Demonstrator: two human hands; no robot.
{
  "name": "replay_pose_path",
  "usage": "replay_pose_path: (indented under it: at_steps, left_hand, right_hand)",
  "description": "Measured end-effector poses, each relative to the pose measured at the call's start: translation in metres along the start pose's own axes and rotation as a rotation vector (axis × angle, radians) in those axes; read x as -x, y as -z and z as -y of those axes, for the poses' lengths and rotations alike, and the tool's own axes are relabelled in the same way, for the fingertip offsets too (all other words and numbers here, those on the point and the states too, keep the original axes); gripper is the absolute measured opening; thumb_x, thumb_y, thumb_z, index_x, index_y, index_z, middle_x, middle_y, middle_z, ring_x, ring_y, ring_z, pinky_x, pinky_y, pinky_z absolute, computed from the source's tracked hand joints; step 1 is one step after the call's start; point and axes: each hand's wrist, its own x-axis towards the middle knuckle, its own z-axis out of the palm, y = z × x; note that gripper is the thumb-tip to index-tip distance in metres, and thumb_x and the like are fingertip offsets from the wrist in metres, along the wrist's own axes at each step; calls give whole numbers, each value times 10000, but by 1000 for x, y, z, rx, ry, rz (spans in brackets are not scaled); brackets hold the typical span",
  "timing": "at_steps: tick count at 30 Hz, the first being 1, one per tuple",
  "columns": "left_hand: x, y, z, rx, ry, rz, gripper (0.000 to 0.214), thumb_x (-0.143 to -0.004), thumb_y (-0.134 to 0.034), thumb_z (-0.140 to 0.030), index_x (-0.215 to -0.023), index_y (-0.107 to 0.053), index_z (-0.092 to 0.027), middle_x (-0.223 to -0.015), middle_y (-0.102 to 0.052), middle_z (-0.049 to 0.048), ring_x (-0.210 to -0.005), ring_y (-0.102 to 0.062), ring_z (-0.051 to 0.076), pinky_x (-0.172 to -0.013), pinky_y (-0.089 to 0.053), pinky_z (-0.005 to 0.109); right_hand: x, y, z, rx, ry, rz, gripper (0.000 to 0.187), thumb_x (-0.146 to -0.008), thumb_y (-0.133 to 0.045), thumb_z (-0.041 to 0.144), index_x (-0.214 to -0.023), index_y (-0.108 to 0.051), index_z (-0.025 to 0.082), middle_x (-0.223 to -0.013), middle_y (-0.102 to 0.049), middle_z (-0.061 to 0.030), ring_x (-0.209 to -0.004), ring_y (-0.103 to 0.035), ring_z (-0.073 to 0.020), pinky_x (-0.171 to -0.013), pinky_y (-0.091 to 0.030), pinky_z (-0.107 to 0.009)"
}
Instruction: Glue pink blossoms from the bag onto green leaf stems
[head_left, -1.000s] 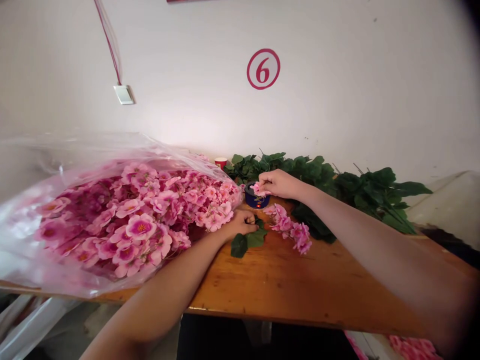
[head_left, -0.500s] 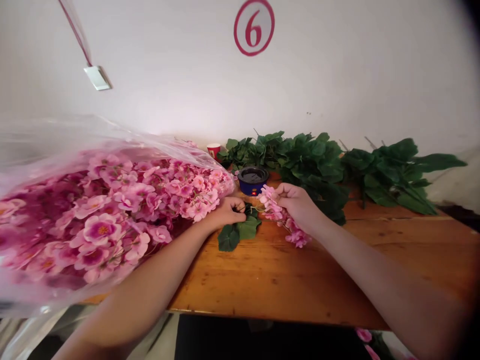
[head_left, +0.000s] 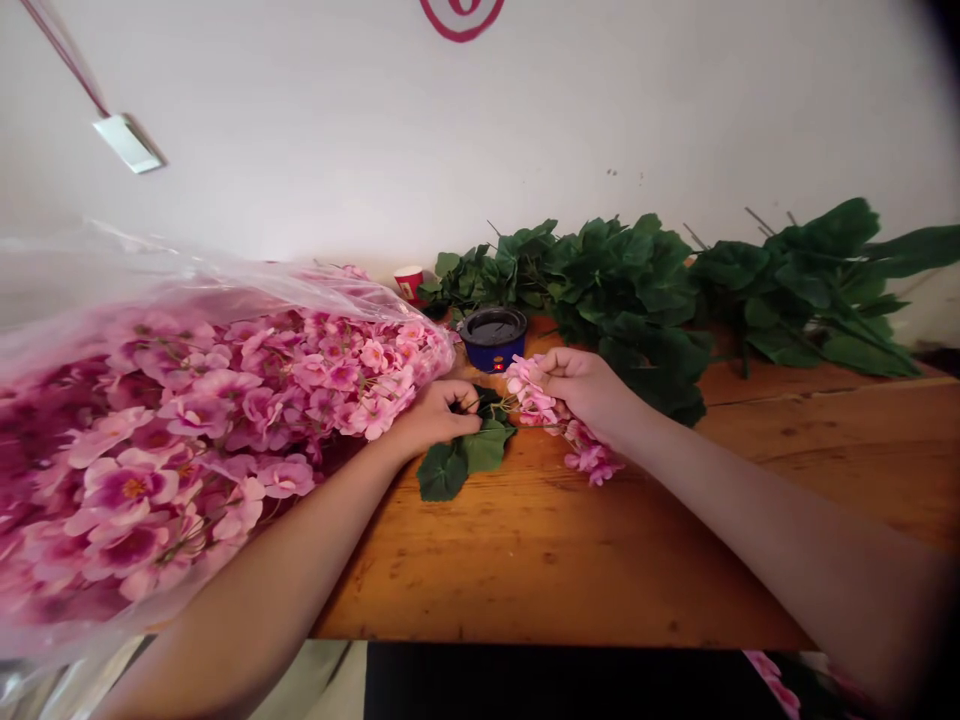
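My left hand (head_left: 442, 412) is closed around the stem of an artificial leaf spray (head_left: 487, 447), whose green leaves hang below the fingers. My right hand (head_left: 583, 390) pinches an artificial pink flower spray (head_left: 531, 388); its blossoms trail down under the palm. Both sprays meet between the hands, just above the table, and whether their stems are joined I cannot make out. Just behind the hands stands a round dark-blue pot (head_left: 493, 345) with a dark content and a small red light on its front.
A clear plastic bag (head_left: 247, 275) full of pink artificial flowers (head_left: 202, 410) covers the left side. Green leaf bunches (head_left: 622, 270) lie along the wall behind the pot and to the right. A red paper cup (head_left: 409, 284) stands behind. The wooden table's (head_left: 555, 570) front edge is near me.
The camera view has tilted down and turned slightly right. Both hands keep hold of their sprays, with the right-hand flowers a little closer to the leaf spray.
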Motion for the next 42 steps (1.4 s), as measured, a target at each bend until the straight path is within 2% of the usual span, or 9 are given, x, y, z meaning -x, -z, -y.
replay_pose_path:
  at_steps: [13, 16, 22, 27, 29, 31, 34, 38, 42]
  left_hand:
    - [1, -1, -1, -56, -51, 44, 227, -676, -627, -230, -588, -435, -144, -590, -382, -54, -567, -357, 67, -544, -264, 214]
    - [1, -1, -1, -63, -41, 70, 204, -692, -633, -235, -612, -473, -139, -612, -421, -48, -582, -374, 69, -548, -270, 213]
    - [2, -2, -10, -63, -17, 100, 285, -692, -680, -266, -588, -447, -138, -604, -375, -56, -586, -354, 64, -556, -276, 212]
    - [2, -2, -11, -65, 13, 80, 299, -677, -713, -306, -600, -481, -135, -599, -398, -52, -585, -372, 71, -553, -291, 214]
    - [2, -2, -9, -61, 13, 81, 296, -684, -716, -311, -607, -491, -134, -597, -402, -50, -581, -375, 73, -555, -295, 217]
    - [2, -1, -7, -47, 5, 81, 292, -692, -714, -308, -609, -494, -134, -602, -409, -47, -586, -381, 75, -560, -301, 218]
    - [3, -1, -6, -27, -3, 84, 257, -690, -708, -289, -619, -517, -133, -618, -431, -40, -606, -399, 83, -573, -313, 220]
    - [3, -3, -6, 0, 0, 69, 217, -667, -712, -279, -661, -551, -133, -638, -442, -39, -612, -407, 87, -570, -310, 220]
    - [1, -3, -4, -28, -7, 74, 331, -673, -718, -317, -580, -457, -136, -591, -353, -59, -570, -345, 67, -545, -267, 212]
  right_hand:
    - [-2, -3, 3, -35, 88, 22, 400, -636, -756, 498, -659, -486, 204, -531, -492, 59, -406, -367, -56, -388, -317, -207]
    - [1, -3, 7, 17, 132, 57, 363, -697, -720, 476, -664, -476, 209, -539, -507, 53, -424, -401, -71, -412, -341, -217]
    - [-2, -5, 5, 226, 266, 61, 285, -783, -658, 430, -689, -518, 201, -593, -553, 25, -507, -463, -94, -480, -371, -231]
    - [1, -1, 7, 410, 254, 119, 220, -851, -568, 443, -869, -581, 223, -739, -620, -38, -661, -575, -173, -590, -475, -307]
    - [9, 1, 16, 537, 366, 72, 241, -862, -546, 420, -1011, -573, 233, -929, -630, -75, -826, -601, -219, -710, -503, -367]
    - [17, 0, 26, 680, 577, 43, 356, -843, -569, 385, -1162, -530, 231, -1165, -567, -109, -1066, -547, -272, -893, -459, -440]
    - [24, -4, 34, 899, 788, 156, 535, -772, -656, 394, -1256, -507, 219, -1271, -517, -122, -1205, -452, -318, -1017, -359, -482]
    - [17, -2, 26, 1076, 718, 278, 482, -723, -666, 270, -1195, -593, 202, -1153, -611, -118, -1088, -529, -306, -946, -405, -443]
    - [4, 4, 17, 1014, 638, 342, 508, -641, -582, 90, -1132, -653, 197, -1121, -655, -91, -1034, -571, -263, -887, -441, -376]
